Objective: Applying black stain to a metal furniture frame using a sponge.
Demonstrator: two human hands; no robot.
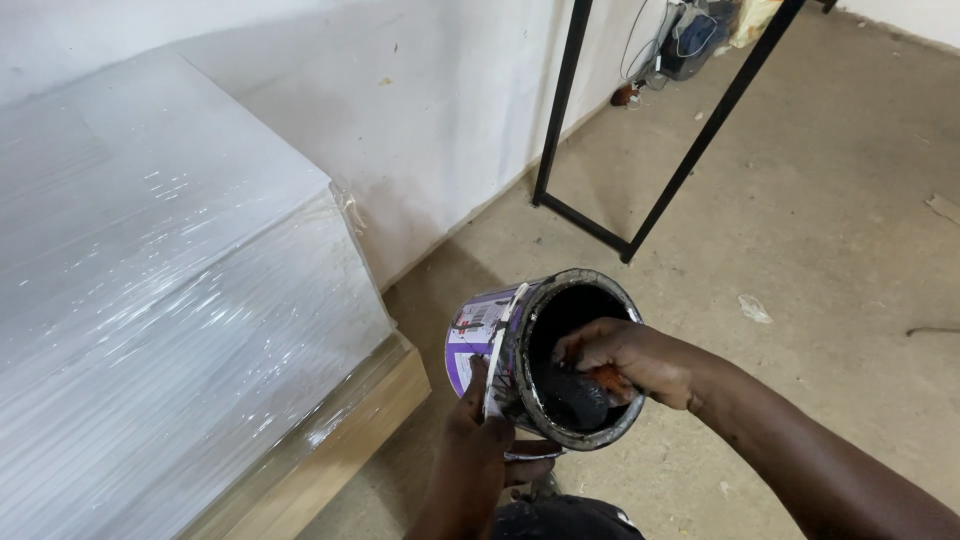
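Note:
A round paint can [480, 330] with a purple and white label is tilted so its open mouth faces me; the inside is coated black. My left hand [478, 440] grips the can from below, fingers wrapped on its side. My right hand [625, 358] reaches into the mouth, fingers closed on a dark, paint-soaked lump [578, 398] with an orange part showing at my fingertips; I cannot tell whether it is a sponge or a brush.
A large block wrapped in clear plastic film [150, 300] rests on a wooden base [330, 450] at the left, against a white wall. A black metal frame [640, 190] stands on the concrete floor behind. Cables and a bag [690, 35] lie by the far wall.

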